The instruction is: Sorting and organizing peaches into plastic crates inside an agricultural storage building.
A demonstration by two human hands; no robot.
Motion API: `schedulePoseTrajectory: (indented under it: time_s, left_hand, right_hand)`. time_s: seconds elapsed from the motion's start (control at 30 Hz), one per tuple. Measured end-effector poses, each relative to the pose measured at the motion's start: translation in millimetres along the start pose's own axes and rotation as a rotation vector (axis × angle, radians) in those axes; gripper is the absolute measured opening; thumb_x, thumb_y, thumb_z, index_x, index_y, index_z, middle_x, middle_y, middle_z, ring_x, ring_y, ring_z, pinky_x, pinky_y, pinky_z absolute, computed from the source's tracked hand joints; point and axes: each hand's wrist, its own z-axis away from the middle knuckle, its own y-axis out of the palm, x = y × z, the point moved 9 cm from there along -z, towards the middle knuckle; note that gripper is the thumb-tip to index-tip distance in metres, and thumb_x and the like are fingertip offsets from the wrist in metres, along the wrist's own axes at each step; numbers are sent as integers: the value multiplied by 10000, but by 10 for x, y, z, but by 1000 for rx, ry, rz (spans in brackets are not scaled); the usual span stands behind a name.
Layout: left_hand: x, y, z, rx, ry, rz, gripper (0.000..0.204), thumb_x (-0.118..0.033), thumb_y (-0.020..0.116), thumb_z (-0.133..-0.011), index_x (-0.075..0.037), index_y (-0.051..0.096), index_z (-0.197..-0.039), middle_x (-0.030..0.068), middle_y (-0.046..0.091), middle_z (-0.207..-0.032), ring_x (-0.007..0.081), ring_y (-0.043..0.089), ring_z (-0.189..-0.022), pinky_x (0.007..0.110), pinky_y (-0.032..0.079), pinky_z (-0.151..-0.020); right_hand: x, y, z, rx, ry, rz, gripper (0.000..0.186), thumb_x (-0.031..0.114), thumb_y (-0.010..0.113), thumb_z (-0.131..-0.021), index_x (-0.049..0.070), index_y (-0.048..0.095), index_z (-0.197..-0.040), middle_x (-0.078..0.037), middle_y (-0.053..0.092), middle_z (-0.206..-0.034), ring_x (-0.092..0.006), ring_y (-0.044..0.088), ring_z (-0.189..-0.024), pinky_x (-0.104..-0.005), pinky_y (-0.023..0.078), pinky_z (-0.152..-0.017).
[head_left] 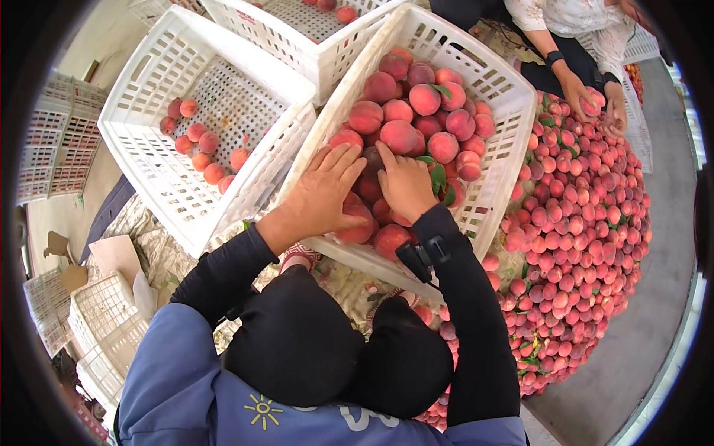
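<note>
Far-left stack: White plastic lattice crates stood piled near the rim of the view.
Cardboard: Torn tan cardboard pieces leaned over a white lattice basket.
Sparse crate: A rectangular white plastic crate with slotted walls held a small scatter of round orange-red peaches on its perforated base.
Upper crate: Another white slotted crate stood just beyond it, a few peaches showing at its top edge.
Left hand: The bare left hand, below a black sleeve, lay over the near left part of the fuller crate; its grip was open, fingers extended and thumb apart, against the fruit.
Fuller crate: This white plastic crate with slotted sides stood tilted in the view before the knees, heaped with large round red peaches and some green leaves. The peaches between the two hands were shaded and partly hidden.
Right hand: The bare right hand reached down among those peaches, fingers bent; whether its grip had closed on one could not be told.
Right wrist: A black strapped device sat there.
Peach heap: Many smaller pinkish-red peaches lay piled right of the crate.
Co-worker: Another person's hands held a peach above the heap's far end.
Floor: Smooth grey floor curved along the right.
</note>
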Motion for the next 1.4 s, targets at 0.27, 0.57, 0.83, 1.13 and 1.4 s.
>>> schedulePoseTrajectory:
  time_s: [0.27,0.57,0.83,1.13,1.4]
  left_hand:
    - [-9,6,-8,-11,22,11,940,-401,824,-627,11,455,-1386,213,432,-1452,373,394,-1360,485,275,-1166]
    - [5,-3,-1,-16,8,6,963,-410,826,-629,12,437,-1403,213,430,-1454,366,390,-1364,486,272,-1168]
    - [1,-10,-21,8,-1,14,986,-397,830,-631,14,408,-1421,214,414,-1469,368,386,-1368,484,267,-1172]
    - [-42,53,-41,-10,98,-34,908,-337,844,-656,19,461,-1399,224,437,-1470,374,393,-1376,485,278,-1155]
    - [0,203,-78,24,213,-136,816,-355,800,-743,-49,467,-1421,171,450,-1481,348,411,-1372,449,309,-1141]
  right_hand:
    - [-155,-134,85,-173,-80,-208,386,220,741,-771,101,608,-1113,-83,659,-862,-298,633,-888,-436,452,-793]
    - [-23,-135,16,-9,21,-502,126,179,689,-816,89,647,-894,-149,647,-775,-350,631,-737,-444,492,-660]
    - [-193,-87,-223,-158,-51,-126,597,297,770,-760,112,539,-1279,-158,586,-1209,-350,626,-965,-447,512,-857]
    - [-780,-1190,1081,-361,180,-589,485,302,647,-926,46,522,-1320,-175,562,-1281,-307,554,-1182,-381,442,-1010]
    - [-769,-323,5838,-529,1521,-846,535,444,525,-957,30,530,-1297,-86,568,-1236,-197,542,-1126,-367,441,-969]
